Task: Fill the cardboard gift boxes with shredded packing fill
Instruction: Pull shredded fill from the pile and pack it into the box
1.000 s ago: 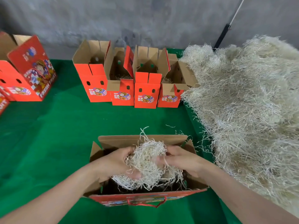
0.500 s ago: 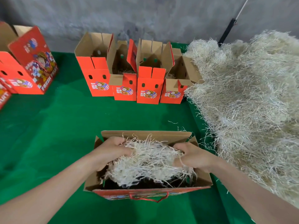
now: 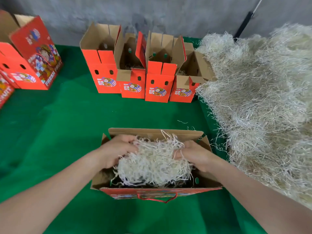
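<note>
**Wad between my hands, the box floor straight below**

I hold one wad (image 3: pixel 152 163) of shredded fill in the mouth of the box (image 3: pixel 152 132) in front of me. My left hand (image 3: pixel 116 150) grips its left end and my right hand (image 3: pixel 195 155) grips its right end. Both sets of fingers are curled into the strands. On the right, a few strands run out between my knuckles.

The wad's long axis runs left to right, the same way as the box's long side. It sits between my palms, with neither hand nearer than the other. It rides high, about level with the back flap. Under its front edge I can see dark space inside the box, so I judge it has not reached the floor.

So the way to go is down, away from my fingers, both hands pressing evenly so the wad stays level. It looks springy, and I expect it to lift back up once I let go.

The pile (image 3: pixel 263 102) of loose fill lies to my right, just beside the box, so my right hand has the shorter reach for more. Four boxes (image 3: pixel 133 83) stand open across the green cloth (image 3: pixel 64 125), well apart from me.
</note>
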Demonstrator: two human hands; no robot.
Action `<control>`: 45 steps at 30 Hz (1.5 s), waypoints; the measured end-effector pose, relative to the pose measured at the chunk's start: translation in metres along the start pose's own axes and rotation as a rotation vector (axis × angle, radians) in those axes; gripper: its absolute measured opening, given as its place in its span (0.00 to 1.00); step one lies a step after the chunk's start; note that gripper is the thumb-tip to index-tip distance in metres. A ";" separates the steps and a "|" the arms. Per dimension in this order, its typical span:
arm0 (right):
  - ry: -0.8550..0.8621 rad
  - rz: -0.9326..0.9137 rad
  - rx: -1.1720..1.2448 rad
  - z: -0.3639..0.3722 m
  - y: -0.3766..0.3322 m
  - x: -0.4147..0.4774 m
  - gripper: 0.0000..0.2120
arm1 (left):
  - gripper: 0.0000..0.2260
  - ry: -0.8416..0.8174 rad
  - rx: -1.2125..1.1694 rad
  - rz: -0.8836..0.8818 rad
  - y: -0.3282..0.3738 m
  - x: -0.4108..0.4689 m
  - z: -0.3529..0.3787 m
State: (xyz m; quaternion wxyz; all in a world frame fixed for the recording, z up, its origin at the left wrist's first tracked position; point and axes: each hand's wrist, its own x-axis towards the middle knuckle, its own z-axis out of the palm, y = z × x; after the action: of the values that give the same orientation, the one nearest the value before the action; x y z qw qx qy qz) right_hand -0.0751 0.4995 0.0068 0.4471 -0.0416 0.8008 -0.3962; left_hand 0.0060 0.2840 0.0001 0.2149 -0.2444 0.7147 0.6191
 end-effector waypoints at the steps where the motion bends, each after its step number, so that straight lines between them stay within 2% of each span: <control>1: 0.004 0.003 -0.021 -0.005 0.002 -0.003 0.07 | 0.13 0.054 0.043 0.024 0.000 0.000 -0.008; 3: 0.042 -0.009 -0.077 -0.009 0.005 -0.011 0.05 | 0.05 0.079 0.138 0.062 0.002 -0.003 -0.017; 6: 0.062 -0.069 -0.162 -0.010 0.010 -0.014 0.13 | 0.16 0.031 0.160 0.081 0.002 -0.002 -0.016; 8: -0.065 -0.060 -0.091 -0.009 0.008 -0.016 0.20 | 0.20 -0.009 0.135 0.107 0.002 -0.001 -0.010; 10: -0.150 -0.004 -0.036 -0.004 0.001 -0.012 0.39 | 0.27 -0.029 0.154 0.125 0.001 0.002 0.002; 11: -0.185 0.020 -0.056 0.004 -0.002 -0.009 0.46 | 0.30 -0.030 0.157 0.129 0.000 0.003 0.010; 12: -0.209 0.006 -0.095 0.011 -0.003 -0.005 0.43 | 0.31 -0.027 0.155 0.128 0.000 0.004 0.016; 14: -0.192 -0.018 -0.239 0.020 -0.004 0.000 0.28 | 0.27 -0.023 0.158 0.131 -0.001 0.006 0.018; 17: -0.055 -0.004 -0.381 0.009 0.001 0.002 0.33 | 0.24 0.008 0.245 0.117 -0.006 0.006 0.002; 19: -0.032 -0.009 -0.392 0.000 0.003 0.002 0.32 | 0.23 -0.003 0.205 0.097 -0.007 0.004 -0.003; 21: 0.005 -0.014 -0.388 -0.001 0.002 -0.001 0.28 | 0.18 -0.024 0.056 0.069 -0.004 -0.001 -0.005; 23: 0.044 -0.010 -0.307 -0.005 0.005 -0.001 0.20 | 0.14 -0.010 -0.093 0.082 -0.004 -0.008 -0.011; 25: 0.047 0.002 -0.181 -0.010 0.007 -0.006 0.15 | 0.11 0.075 -0.194 0.130 -0.008 -0.015 -0.017; 27: 0.034 0.037 -0.012 -0.014 0.011 -0.007 0.17 | 0.10 0.177 -0.136 0.166 -0.011 -0.020 -0.016; 28: 0.020 0.048 0.062 -0.014 0.012 -0.008 0.17 | 0.13 0.182 -0.042 0.151 -0.011 -0.020 -0.012; 31: -0.056 0.051 0.205 -0.015 0.009 -0.009 0.16 | 0.32 -0.051 0.142 -0.055 -0.010 -0.012 0.004; 33: -0.074 0.033 0.190 -0.014 0.009 -0.011 0.17 | 0.35 -0.194 0.084 -0.178 -0.005 -0.008 0.015; 35: -0.048 0.031 0.046 -0.013 0.008 -0.014 0.21 | 0.33 -0.219 0.049 -0.197 -0.004 -0.001 0.021; 36: -0.053 0.035 -0.007 -0.013 0.010 -0.013 0.27 | 0.34 -0.201 0.065 -0.188 -0.005 0.001 0.022; 39: -0.196 0.088 0.015 -0.012 0.012 -0.010 0.54 | 0.39 -0.125 0.083 -0.154 -0.007 0.007 0.026; 41: -0.251 0.097 -0.052 0.001 0.004 -0.005 0.62 | 0.37 -0.130 0.130 -0.175 -0.009 0.007 0.035; 43: -0.202 0.061 -0.105 0.015 0.001 0.003 0.54 | 0.22 -0.101 0.231 -0.152 -0.007 0.005 0.040; 44: -0.180 0.029 -0.133 0.017 0.001 0.007 0.46 | 0.20 -0.067 0.281 -0.127 -0.004 0.002 0.036; 45: -0.170 0.016 -0.173 0.017 0.003 0.010 0.40 | 0.21 -0.026 0.320 -0.098 -0.003 0.001 0.028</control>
State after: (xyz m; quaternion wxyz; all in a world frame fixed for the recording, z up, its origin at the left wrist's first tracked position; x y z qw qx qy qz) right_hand -0.0680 0.4873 -0.0069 0.5114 -0.1071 0.7916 -0.3169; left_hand 0.0078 0.3114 -0.0069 0.2903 -0.2338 0.7884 0.4894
